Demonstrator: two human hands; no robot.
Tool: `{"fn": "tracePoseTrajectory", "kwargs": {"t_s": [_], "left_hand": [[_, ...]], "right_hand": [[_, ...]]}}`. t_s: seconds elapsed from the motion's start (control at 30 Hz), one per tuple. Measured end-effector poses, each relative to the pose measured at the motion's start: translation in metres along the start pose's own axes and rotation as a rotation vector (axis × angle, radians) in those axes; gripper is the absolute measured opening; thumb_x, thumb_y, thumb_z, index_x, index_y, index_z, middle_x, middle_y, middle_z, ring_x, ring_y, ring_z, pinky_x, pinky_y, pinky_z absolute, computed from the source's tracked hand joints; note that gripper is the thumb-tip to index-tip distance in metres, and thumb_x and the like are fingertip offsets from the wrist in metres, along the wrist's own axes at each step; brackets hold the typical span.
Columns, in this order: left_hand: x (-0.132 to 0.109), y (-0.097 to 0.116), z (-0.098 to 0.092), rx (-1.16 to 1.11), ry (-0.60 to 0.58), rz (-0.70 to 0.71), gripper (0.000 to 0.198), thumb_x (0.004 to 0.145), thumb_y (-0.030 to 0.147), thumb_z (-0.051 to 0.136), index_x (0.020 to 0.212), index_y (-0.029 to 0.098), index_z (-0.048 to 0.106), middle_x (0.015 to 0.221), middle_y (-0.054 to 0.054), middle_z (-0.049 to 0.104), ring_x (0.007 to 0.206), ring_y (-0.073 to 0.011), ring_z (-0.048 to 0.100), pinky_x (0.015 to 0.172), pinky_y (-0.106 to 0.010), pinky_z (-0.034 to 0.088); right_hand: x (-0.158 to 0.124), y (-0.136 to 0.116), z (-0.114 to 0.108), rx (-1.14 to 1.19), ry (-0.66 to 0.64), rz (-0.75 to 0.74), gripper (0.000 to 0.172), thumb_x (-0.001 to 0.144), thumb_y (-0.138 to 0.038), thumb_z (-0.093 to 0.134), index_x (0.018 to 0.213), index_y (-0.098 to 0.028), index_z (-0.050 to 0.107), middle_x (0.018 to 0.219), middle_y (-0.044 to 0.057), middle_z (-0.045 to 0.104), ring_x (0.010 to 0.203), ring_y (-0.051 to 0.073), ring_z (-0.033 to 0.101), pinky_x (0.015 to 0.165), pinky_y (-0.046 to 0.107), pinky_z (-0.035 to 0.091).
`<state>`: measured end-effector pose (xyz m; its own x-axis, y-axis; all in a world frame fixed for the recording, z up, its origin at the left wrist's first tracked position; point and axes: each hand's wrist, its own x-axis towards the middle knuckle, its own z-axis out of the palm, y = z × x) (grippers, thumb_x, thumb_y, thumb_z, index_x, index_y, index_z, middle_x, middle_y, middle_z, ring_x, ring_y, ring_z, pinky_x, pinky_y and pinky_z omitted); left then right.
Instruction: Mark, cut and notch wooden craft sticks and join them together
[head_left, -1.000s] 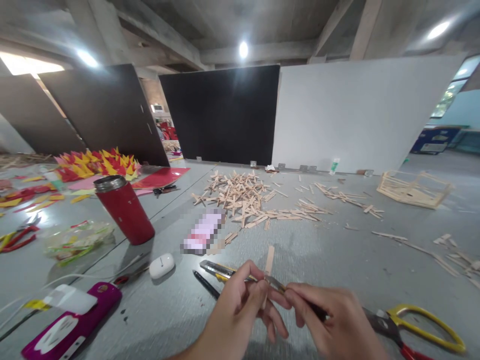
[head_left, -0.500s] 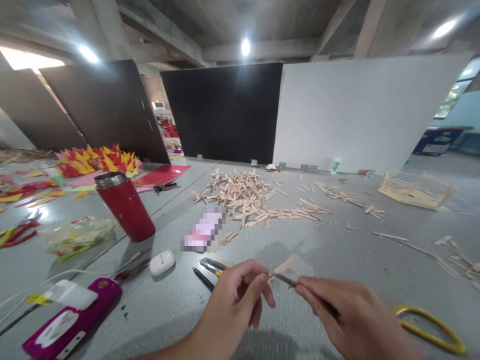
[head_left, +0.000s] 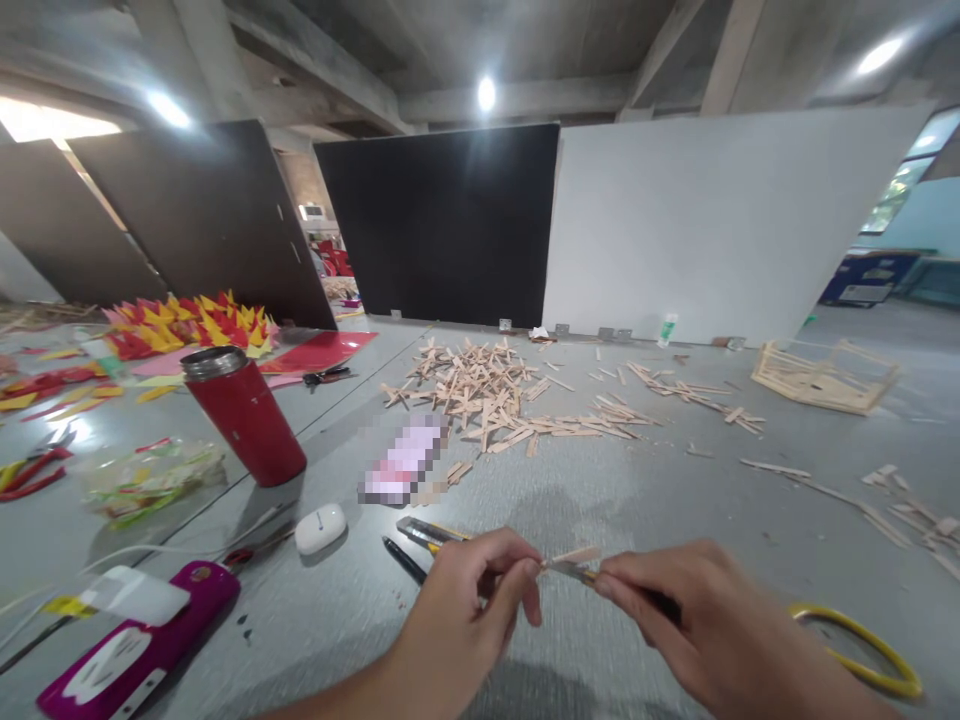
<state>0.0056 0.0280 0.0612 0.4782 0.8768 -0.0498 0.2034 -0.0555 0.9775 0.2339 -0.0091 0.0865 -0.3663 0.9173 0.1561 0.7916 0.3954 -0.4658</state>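
Observation:
My left hand (head_left: 469,610) pinches one end of a thin wooden stick (head_left: 576,554), which lies nearly level just above the grey table (head_left: 637,500). My right hand (head_left: 694,615) is closed round a dark-handled knife (head_left: 581,572); its metal blade rests against the stick right below it. Both hands hover near the table's front edge. A big heap of similar wooden sticks (head_left: 480,385) lies farther back in the middle.
Yellow-handled scissors (head_left: 862,640) lie right of my right hand. A utility knife (head_left: 427,533), a black pen (head_left: 403,560), a white case (head_left: 321,528), a magenta box (head_left: 142,640) and a red flask (head_left: 241,415) stand to the left. A stick frame (head_left: 821,378) sits far right.
The stick has swung from upright to almost level between my hands. Both hands shifted slightly toward me, and the knife blade stays against the stick.

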Motion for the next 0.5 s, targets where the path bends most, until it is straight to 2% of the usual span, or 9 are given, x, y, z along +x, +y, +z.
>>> {"fn": "tracePoseTrajectory", "kwargs": {"t_s": [0.2,0.37,0.5], "left_hand": [[-0.002,0.001,-0.002,0.044,0.000,0.051,0.038,0.101,0.048,0.051,0.087,0.016,0.065,0.067,-0.002,0.064,0.047,-0.0098,0.044,0.047,-0.022,0.034],[0.000,0.002,-0.003,-0.027,-0.040,0.018,0.037,0.100,0.051,0.054,0.087,0.018,0.063,0.067,0.000,0.063,0.045,-0.0086,0.042,0.045,-0.021,0.032],[0.001,0.004,-0.005,-0.063,-0.063,0.011,0.037,0.100,0.051,0.054,0.085,0.018,0.063,0.068,0.000,0.063,0.045,-0.0077,0.041,0.045,-0.021,0.031]], "right_hand": [[0.002,0.002,-0.002,0.013,-0.005,-0.028,0.046,0.110,-0.035,0.047,0.068,-0.021,0.059,0.056,-0.007,0.052,0.052,0.012,0.032,0.053,0.029,0.027],[0.007,0.008,-0.008,-0.008,-0.051,-0.128,0.042,0.112,-0.032,0.045,0.079,-0.021,0.067,0.061,-0.006,0.058,0.053,0.011,0.036,0.055,0.028,0.029],[0.009,0.017,-0.007,-0.031,-0.080,-0.123,0.044,0.113,-0.037,0.045,0.079,-0.021,0.067,0.060,-0.006,0.055,0.053,0.011,0.037,0.056,0.029,0.029]]}}
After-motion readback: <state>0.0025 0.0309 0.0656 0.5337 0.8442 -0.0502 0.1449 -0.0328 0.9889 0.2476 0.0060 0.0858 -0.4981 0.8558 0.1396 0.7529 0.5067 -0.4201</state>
